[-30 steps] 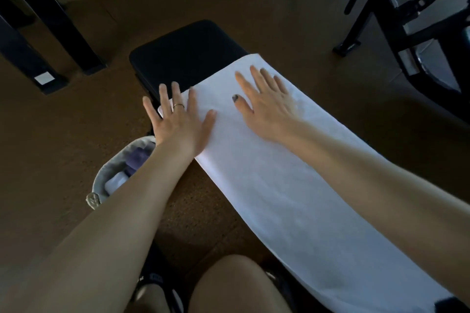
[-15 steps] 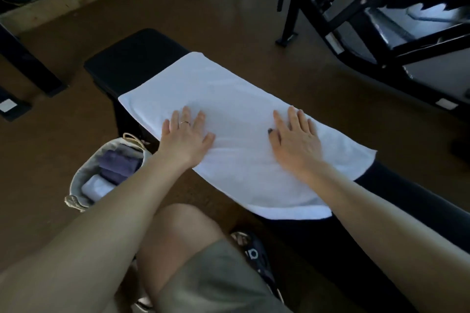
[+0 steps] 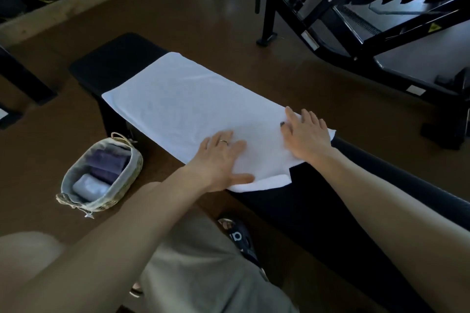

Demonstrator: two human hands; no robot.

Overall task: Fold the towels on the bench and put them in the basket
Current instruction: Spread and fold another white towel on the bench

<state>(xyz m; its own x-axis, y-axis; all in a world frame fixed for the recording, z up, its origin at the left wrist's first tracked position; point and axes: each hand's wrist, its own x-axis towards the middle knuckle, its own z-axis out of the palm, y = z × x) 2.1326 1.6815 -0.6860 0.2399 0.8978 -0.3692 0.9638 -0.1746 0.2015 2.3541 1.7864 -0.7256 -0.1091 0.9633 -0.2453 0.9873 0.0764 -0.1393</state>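
Your left hand [image 3: 220, 160] and right hand [image 3: 306, 134] both lay flat, fingers straight, pressing the white towel [image 3: 188, 109] near its right end; it stretched away leftward from under your palms along the black desk [image 3: 330, 201]. The basket [image 3: 134, 165] stood on the floor just off the desk's near edge.

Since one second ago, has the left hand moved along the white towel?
Yes. The left hand, flat on the white towel, has slid away from the towel's far end, beside the bare bench pad, to its near end, close to the near corner.
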